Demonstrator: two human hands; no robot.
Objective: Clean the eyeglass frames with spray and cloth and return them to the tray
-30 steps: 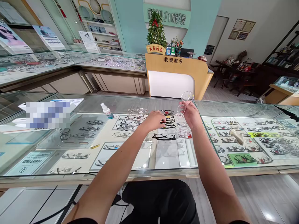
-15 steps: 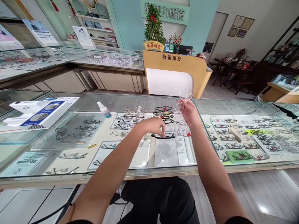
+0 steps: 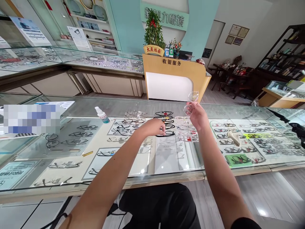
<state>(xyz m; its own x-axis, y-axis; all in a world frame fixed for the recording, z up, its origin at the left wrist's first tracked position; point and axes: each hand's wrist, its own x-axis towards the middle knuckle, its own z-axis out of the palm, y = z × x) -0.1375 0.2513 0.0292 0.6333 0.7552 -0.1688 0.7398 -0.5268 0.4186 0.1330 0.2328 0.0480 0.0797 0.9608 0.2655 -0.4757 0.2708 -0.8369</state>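
Note:
My right hand (image 3: 199, 117) is raised at the far side of the glass counter, its fingers closed on a pair of clear-framed eyeglasses (image 3: 193, 96) tilted upright. My left hand (image 3: 153, 128) reaches across the counter, fingers curled, with its fingertips on a pair of black-framed eyeglasses (image 3: 168, 134). These lie nearest to me in a column of black frames (image 3: 164, 113). Beside that column, clear and pale frames (image 3: 188, 137) lie in another column below my right hand. My left hand partly hides the middle of the black column.
More eyeglasses (image 3: 130, 122) lie left of my left hand. A white spray bottle (image 3: 102, 115) stands behind them. The glass counter's front edge (image 3: 166, 176) runs before my legs. Several frames and a beige object (image 3: 233, 138) are at right; a wooden cashier desk (image 3: 176, 68) stands beyond.
My left hand has slid the black-framed eyeglasses away from me, closer to the other black frames. My right hand still holds the clear pair, turned slightly. The view has shifted a little.

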